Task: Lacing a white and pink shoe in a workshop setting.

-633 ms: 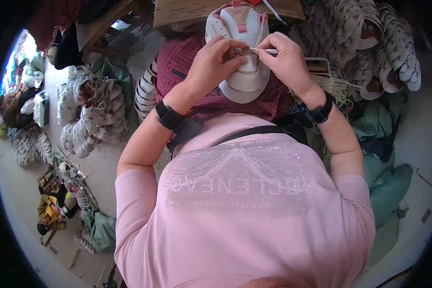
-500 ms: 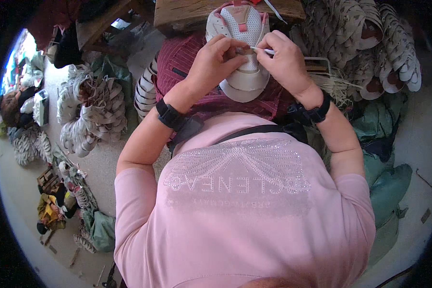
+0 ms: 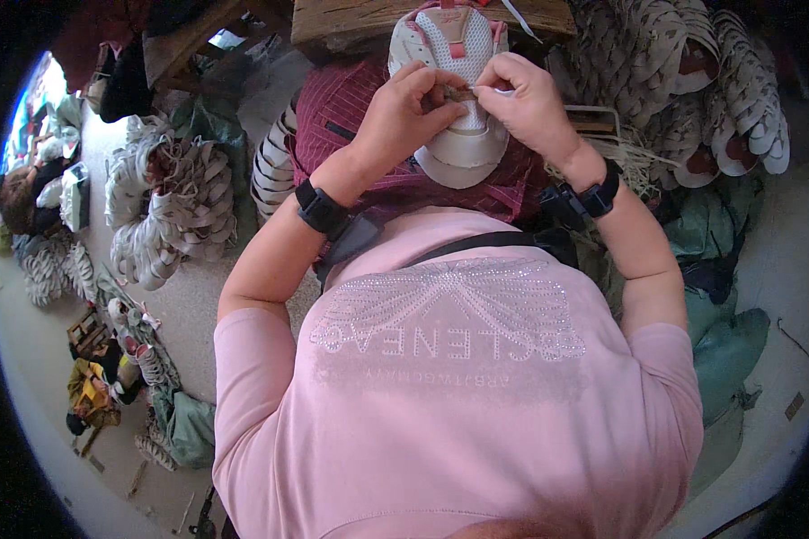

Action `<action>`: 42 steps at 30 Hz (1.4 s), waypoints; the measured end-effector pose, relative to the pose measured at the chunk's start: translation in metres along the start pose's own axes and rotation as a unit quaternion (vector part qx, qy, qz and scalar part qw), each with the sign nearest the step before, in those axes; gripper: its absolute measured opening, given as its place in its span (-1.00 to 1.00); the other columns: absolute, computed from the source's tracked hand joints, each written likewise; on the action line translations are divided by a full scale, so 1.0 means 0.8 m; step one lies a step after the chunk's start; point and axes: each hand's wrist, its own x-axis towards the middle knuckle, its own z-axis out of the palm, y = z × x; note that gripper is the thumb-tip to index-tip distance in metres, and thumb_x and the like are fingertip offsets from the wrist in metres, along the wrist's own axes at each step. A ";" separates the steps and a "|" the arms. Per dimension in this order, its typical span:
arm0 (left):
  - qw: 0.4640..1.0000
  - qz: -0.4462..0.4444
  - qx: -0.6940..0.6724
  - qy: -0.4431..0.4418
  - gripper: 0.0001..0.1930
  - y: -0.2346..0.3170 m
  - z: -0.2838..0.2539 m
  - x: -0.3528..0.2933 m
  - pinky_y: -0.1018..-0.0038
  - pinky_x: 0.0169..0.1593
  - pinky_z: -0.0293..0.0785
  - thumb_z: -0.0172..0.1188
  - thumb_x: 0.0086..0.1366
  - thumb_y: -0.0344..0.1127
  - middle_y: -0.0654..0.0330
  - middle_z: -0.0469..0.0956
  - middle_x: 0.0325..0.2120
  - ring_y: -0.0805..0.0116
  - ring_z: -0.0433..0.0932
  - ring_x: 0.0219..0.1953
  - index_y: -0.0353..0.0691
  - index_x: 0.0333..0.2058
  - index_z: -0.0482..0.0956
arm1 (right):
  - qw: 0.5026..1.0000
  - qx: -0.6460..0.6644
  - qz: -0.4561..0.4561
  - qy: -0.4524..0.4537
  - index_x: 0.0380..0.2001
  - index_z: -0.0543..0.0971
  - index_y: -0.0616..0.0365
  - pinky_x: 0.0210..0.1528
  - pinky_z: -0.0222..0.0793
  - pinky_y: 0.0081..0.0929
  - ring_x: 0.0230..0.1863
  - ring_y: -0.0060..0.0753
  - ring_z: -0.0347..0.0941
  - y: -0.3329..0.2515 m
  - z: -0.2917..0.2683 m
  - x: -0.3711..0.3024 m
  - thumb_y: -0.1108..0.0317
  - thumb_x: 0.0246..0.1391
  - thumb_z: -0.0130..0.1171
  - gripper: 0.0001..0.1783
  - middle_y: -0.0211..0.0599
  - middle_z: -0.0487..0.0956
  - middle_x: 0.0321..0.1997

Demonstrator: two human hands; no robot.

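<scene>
A white shoe (image 3: 458, 67) is seen beneath the fingers (image 3: 503, 70), over maroon cloth (image 3: 333, 103), its rounded toe edge left uncovered on the body side. A slim white piece (image 3: 508, 92) is pinched by the right hand (image 3: 535, 106). The left hand (image 3: 409, 106) is curled; whether anything is gripped cannot be told. Beyond the fingers, a wooden bench's edge (image 3: 337, 34) is overlapped by the shoe; to their right, room is narrowed by pale stacked pieces (image 3: 634, 63).

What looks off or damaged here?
Mainly the loose pale strands splaying in a tangle right of the right hand: untidy against the nested shoe pieces nearby. The white-and-pink sneaker upper shows no visible damage, though that hand and the left hand partly cover it.
</scene>
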 end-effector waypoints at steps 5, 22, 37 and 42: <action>1.000 -0.008 -0.017 -0.003 -0.71 -0.002 0.002 0.002 0.55 -0.38 0.40 0.36 0.11 -0.41 0.24 0.36 -0.47 0.46 0.39 -0.49 -0.26 -0.16 0.60 | 0.964 -0.241 -0.102 0.035 -0.51 0.45 0.21 -0.39 0.35 -0.25 -0.39 -0.03 0.44 -0.020 0.002 0.001 0.39 -0.08 0.13 -0.88 -0.14 0.44 -0.46; 0.999 -0.009 0.047 0.003 -0.69 0.008 0.003 0.002 0.44 -0.37 0.41 0.38 0.05 -0.38 0.18 0.35 -0.47 0.30 0.39 -0.48 -0.25 -0.21 0.57 | 0.986 -0.160 -0.045 -0.021 -0.39 0.52 0.22 -0.32 0.38 -0.40 -0.37 -0.24 0.48 -0.007 -0.004 -0.003 0.43 0.01 0.23 -0.88 -0.21 0.50 -0.38; 0.994 0.062 0.062 0.064 -0.61 -0.005 -0.002 -0.009 0.48 -0.26 0.47 0.32 0.11 -0.46 0.20 0.45 -0.35 0.31 0.50 -0.37 -0.19 -0.06 0.47 | 0.997 0.019 -0.028 -0.067 -0.35 0.60 0.26 -0.24 0.42 -0.40 -0.33 -0.25 0.53 0.008 -0.007 0.010 0.32 0.12 0.16 -0.81 -0.14 0.56 -0.36; 0.977 0.156 0.143 0.042 -0.72 -0.012 -0.004 0.007 0.32 -0.26 0.49 0.24 0.13 -0.43 0.09 0.48 -0.36 0.08 0.54 -0.31 -0.20 -0.14 0.47 | 0.996 0.010 -0.017 -0.088 -0.36 0.60 0.26 -0.24 0.41 -0.42 -0.32 -0.27 0.53 0.013 -0.010 0.015 0.34 0.12 0.15 -0.82 -0.14 0.57 -0.36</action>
